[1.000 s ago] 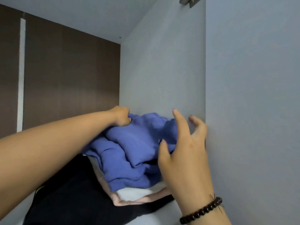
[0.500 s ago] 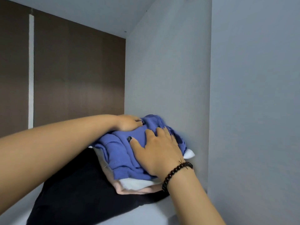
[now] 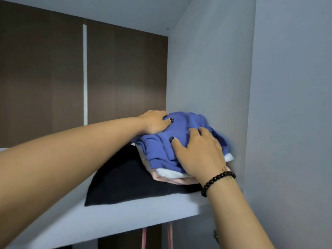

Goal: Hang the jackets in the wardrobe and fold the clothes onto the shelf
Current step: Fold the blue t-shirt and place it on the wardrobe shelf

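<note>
Views: one, head-worn, wide-angle. Position: at about the height of the upper shelf (image 3: 136,211) of a wardrobe, close in front of it. Facing: forward into the compartment toward its brown back panel (image 3: 124,78), angled slightly right, with the grey side wall (image 3: 212,72) running away at right. Range: near; both forearms enter from the bottom edge. Shelf underside visible at bottom. No second view shares the scene.
</note>
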### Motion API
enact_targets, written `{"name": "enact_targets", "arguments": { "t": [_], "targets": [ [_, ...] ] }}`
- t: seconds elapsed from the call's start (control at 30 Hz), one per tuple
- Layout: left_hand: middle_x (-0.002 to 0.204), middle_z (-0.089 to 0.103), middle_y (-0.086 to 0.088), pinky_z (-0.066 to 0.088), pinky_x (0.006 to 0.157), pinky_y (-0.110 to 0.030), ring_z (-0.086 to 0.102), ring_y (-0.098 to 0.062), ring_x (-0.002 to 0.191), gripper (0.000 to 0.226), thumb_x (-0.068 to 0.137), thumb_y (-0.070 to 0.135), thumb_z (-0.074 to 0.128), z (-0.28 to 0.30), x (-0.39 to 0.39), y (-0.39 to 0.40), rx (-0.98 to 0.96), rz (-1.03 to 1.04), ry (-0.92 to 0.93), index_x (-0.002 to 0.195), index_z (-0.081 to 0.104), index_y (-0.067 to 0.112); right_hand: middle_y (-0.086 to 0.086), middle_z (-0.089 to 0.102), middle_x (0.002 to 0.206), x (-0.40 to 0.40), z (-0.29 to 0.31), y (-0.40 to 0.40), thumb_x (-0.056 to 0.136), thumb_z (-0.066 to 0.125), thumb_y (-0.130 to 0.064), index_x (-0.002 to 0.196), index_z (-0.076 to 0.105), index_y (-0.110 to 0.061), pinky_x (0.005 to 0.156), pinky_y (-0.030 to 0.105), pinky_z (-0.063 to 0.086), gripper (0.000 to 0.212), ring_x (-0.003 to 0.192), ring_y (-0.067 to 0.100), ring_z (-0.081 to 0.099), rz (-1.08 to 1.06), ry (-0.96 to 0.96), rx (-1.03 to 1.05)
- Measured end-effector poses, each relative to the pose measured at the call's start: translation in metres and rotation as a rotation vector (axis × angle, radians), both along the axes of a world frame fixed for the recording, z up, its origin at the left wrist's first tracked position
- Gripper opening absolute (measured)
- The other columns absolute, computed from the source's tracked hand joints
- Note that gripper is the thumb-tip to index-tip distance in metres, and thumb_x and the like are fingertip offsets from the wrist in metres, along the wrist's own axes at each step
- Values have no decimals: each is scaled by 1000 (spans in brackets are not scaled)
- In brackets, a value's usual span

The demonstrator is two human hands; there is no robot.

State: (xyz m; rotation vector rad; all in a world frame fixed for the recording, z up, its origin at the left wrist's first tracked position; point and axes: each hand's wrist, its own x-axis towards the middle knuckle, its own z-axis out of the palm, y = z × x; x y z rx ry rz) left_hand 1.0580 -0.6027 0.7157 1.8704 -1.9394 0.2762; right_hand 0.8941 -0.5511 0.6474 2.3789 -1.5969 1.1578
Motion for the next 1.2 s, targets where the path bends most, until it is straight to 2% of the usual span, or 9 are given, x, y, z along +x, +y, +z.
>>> {"name": "enact_targets", "arguments": {
  "t": [0.2, 0.33, 0.43, 0.53, 0.67, 0.8, 1.0, 1.2],
  "targets": [
    [142, 50, -5, 36, 106, -32, 45, -25, 129, 47, 100, 42, 37, 9, 5, 77, -45, 61, -10, 140, 45, 18, 10, 38, 142, -7, 10, 45, 93, 48, -44, 137, 40, -11, 107, 47, 34, 56, 130, 31, 37, 15, -44, -38],
    [139, 53, -3, 35, 99, -27, 47, -22, 128, 45, 100, 41, 38, 3, 7, 140, -94, 93, 33, 138, 48, 19, 10, 40, 140, -8, 10, 92, 93, 48, -39, 134, 43, -10, 101, 44, 39, 50, 126, 31, 42, 61, -62, -37],
    [135, 56, -4, 36, 92, -25, 51, -23, 122, 42, 100, 40, 39, -15, 8, 194, -107, 109, 69, 134, 51, 19, 12, 46, 132, -8, 3, 136, 92, 50, -37, 126, 48, -8, 92, 42, 45, 44, 116, 33, 49, 98, -68, -29],
    [135, 55, -5, 39, 95, -29, 50, -24, 122, 41, 100, 40, 39, -34, 7, 252, -83, 127, 105, 132, 52, 18, 13, 50, 124, -10, -8, 183, 91, 52, -37, 115, 51, -8, 86, 40, 47, 38, 106, 33, 52, 144, -50, -9],
    [135, 55, -4, 40, 96, -30, 50, -23, 121, 39, 99, 38, 40, -54, 9, 325, -68, 173, 157, 131, 51, 18, 11, 49, 127, -14, -22, 238, 91, 53, -41, 120, 50, -11, 87, 39, 48, 42, 109, 30, 53, 178, 15, 32],
    [138, 53, -5, 37, 95, -30, 48, -24, 125, 42, 99, 40, 39, -62, 9, 395, -73, 248, 185, 133, 50, 19, 9, 46, 135, -19, -29, 288, 91, 52, -39, 128, 47, -11, 94, 39, 47, 46, 119, 27, 49, 261, 45, 60],
    [137, 54, -5, 38, 91, -29, 50, -24, 122, 41, 99, 42, 39, -61, 4, 481, -117, 365, 179, 132, 51, 20, 7, 47, 130, -15, -31, 347, 92, 52, -38, 128, 47, -13, 85, 34, 49, 44, 110, 24, 53, 390, 83, 63],
    [141, 51, -5, 40, 104, -36, 48, -24, 127, 46, 98, 46, 38, -67, 3, 565, -134, 541, 171, 135, 48, 20, 6, 48, 129, 5, -34, 395, 93, 52, -39, 127, 48, -13, 90, 38, 49, 44, 111, 24, 54, 589, 146, 71]
  ]
}}
